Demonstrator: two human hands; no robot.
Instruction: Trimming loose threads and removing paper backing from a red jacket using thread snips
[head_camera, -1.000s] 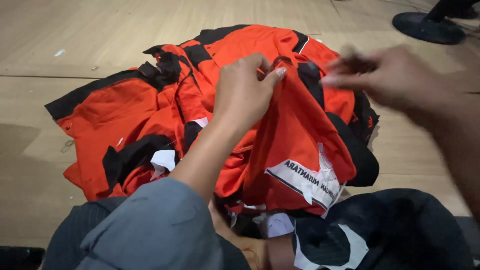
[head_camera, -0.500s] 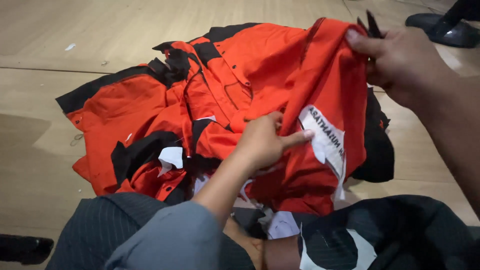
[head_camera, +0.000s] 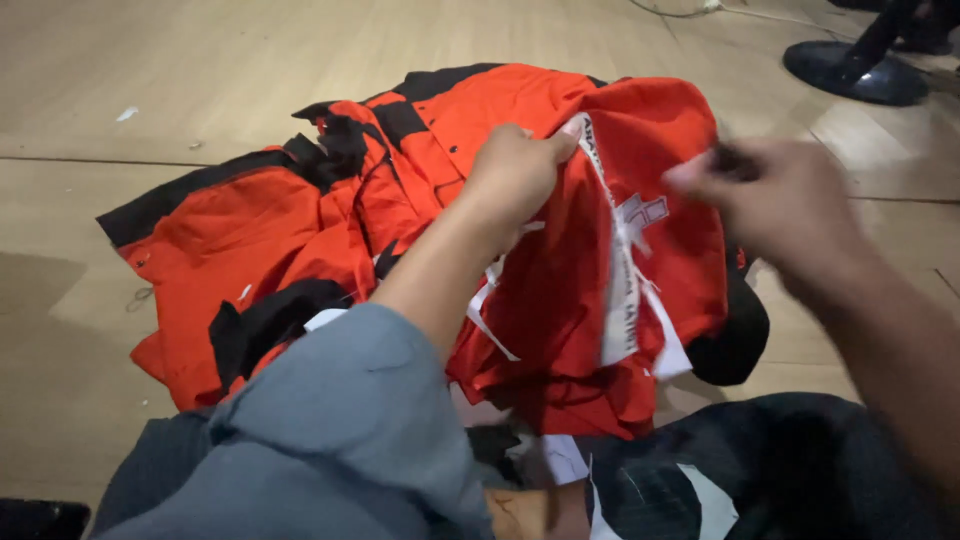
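A: What do the hands have?

B: The left hand (head_camera: 515, 170), in the middle of the frame, is closed on the top edge of a red cloth (head_camera: 560, 300). It pinches the cloth by a white strip (head_camera: 615, 290) that runs down it. The right hand (head_camera: 790, 205), at the upper right, is blurry. It sits just beside the cloth's right edge and looks partly closed, with something small and dark at the fingers. I cannot tell if it grips the cloth.

A: Where is the cloth?

B: It hangs from the left hand, over a pile of red and black shirts (head_camera: 260, 250) on the wood floor (head_camera: 150, 90).

A: How do you hold it well?

B: I think you keep the top edge tight and pull the two sides apart, so the cloth hangs flat. Lift it off the pile so it does not catch.

A: Any boxes or bags?

B: No. Nothing here holds things. There is only a dark round stand base (head_camera: 855, 70) at the upper right, and dark cloth (head_camera: 760, 470) at the bottom right.
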